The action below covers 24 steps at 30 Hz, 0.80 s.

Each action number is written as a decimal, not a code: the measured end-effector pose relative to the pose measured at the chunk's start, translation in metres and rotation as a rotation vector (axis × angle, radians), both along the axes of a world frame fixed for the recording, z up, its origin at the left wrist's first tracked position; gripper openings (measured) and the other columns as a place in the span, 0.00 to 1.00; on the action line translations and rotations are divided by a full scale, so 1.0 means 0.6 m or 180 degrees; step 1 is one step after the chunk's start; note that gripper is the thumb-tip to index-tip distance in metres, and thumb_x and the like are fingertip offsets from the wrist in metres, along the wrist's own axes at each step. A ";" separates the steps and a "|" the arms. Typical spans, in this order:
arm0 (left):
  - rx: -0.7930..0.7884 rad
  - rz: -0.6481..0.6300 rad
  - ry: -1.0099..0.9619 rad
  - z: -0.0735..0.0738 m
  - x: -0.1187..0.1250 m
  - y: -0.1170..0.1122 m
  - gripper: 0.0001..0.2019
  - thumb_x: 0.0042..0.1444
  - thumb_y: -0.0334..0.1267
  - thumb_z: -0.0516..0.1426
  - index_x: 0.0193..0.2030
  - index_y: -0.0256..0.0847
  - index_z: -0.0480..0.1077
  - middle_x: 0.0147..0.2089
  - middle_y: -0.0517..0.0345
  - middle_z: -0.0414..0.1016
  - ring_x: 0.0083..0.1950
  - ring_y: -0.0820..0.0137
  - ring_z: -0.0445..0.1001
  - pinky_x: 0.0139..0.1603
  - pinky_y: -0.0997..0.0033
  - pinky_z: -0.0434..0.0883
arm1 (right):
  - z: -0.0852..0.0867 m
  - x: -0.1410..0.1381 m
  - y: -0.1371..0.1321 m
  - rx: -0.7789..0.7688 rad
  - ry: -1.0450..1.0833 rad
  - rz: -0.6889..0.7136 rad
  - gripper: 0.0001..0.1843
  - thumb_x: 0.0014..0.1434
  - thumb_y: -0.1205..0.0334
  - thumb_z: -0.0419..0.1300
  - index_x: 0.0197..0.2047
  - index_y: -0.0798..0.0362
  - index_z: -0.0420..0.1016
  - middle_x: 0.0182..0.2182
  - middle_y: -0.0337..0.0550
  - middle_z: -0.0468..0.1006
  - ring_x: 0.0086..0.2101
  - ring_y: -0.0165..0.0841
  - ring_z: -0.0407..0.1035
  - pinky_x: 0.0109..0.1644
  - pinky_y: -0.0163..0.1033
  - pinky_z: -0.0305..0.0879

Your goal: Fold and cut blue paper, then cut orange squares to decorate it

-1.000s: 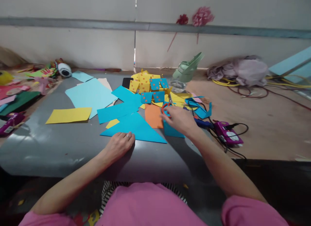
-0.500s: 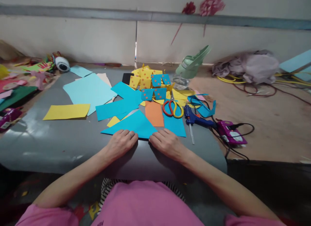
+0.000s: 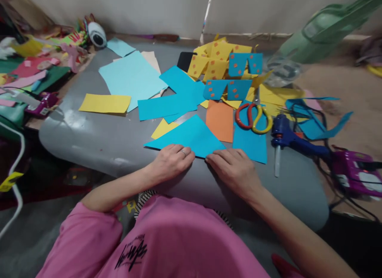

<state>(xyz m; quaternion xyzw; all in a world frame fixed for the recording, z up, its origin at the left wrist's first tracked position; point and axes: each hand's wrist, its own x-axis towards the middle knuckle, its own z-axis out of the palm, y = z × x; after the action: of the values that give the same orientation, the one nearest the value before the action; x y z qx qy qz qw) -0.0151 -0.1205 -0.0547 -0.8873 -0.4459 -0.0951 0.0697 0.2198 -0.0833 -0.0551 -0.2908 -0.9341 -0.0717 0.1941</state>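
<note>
A blue paper triangle (image 3: 191, 132), seemingly a folded sheet, lies at the front of the grey tabletop with its long edge toward me. My left hand (image 3: 173, 160) has its fingers curled together on that edge left of the middle. On the same edge, a short gap to the right, my right hand (image 3: 234, 166) grips with bent fingers; both thumbs are mostly hidden. Beyond the triangle are an orange paper piece (image 3: 220, 122) and blue strips (image 3: 161, 106). Scissors (image 3: 252, 115) with red and yellow handles rest right of these, on a blue sheet (image 3: 250, 146).
A blue glue gun (image 3: 298, 140) with its cord lies to the right, near a purple box (image 3: 355, 170). Behind stand dotted yellow and blue paper pieces (image 3: 229, 71) and a green container (image 3: 316, 35). Light blue sheets (image 3: 131, 79) and a yellow strip (image 3: 104, 103) lie left.
My view has tilted down and turned left, so the table's things appear nearer and shifted. Both hands keep to the triangle's front edge, with little visible movement.
</note>
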 end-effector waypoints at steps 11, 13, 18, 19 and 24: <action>-0.0401 0.0713 -0.1066 0.008 -0.095 -0.014 0.14 0.70 0.42 0.52 0.39 0.43 0.77 0.42 0.56 0.81 0.42 0.68 0.76 0.42 0.70 0.68 | 0.003 -0.006 0.001 -0.0968 0.0286 -0.0460 0.14 0.71 0.56 0.54 0.38 0.52 0.76 0.35 0.48 0.80 0.39 0.41 0.72 0.41 0.44 0.59; -0.0761 0.0812 -0.1181 0.016 -0.100 -0.007 0.14 0.70 0.43 0.52 0.39 0.42 0.77 0.41 0.55 0.80 0.43 0.67 0.75 0.43 0.69 0.69 | 0.006 -0.009 0.001 -0.1025 0.0224 -0.0554 0.15 0.71 0.55 0.52 0.38 0.52 0.75 0.35 0.48 0.80 0.40 0.42 0.72 0.41 0.45 0.58; -0.1232 0.1087 -0.1051 0.036 -0.099 0.012 0.13 0.67 0.45 0.55 0.36 0.39 0.74 0.39 0.53 0.77 0.42 0.64 0.72 0.41 0.66 0.65 | 0.017 -0.016 0.007 -0.1435 -0.0043 -0.0883 0.18 0.71 0.52 0.51 0.34 0.52 0.72 0.36 0.50 0.79 0.40 0.43 0.72 0.40 0.45 0.57; -0.1309 0.1124 -0.0981 0.039 -0.099 0.015 0.13 0.67 0.45 0.56 0.36 0.39 0.74 0.38 0.53 0.76 0.42 0.64 0.72 0.40 0.66 0.64 | 0.021 -0.018 0.009 -0.1540 -0.0123 -0.0966 0.17 0.71 0.52 0.51 0.33 0.52 0.71 0.36 0.50 0.79 0.39 0.43 0.71 0.40 0.45 0.56; -0.1694 0.1170 -0.0756 0.053 -0.102 0.032 0.13 0.65 0.46 0.56 0.34 0.40 0.70 0.35 0.54 0.74 0.40 0.64 0.70 0.37 0.67 0.61 | 0.049 -0.032 0.028 -0.2014 -0.0546 -0.1185 0.17 0.68 0.52 0.54 0.29 0.50 0.67 0.34 0.47 0.79 0.37 0.42 0.71 0.38 0.43 0.53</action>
<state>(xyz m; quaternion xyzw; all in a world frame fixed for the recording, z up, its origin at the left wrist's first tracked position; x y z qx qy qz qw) -0.0761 -0.1011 -0.0232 -0.7619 -0.6125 -0.0640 -0.2007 0.2008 -0.0663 -0.0255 -0.4942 -0.8541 0.1622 -0.0007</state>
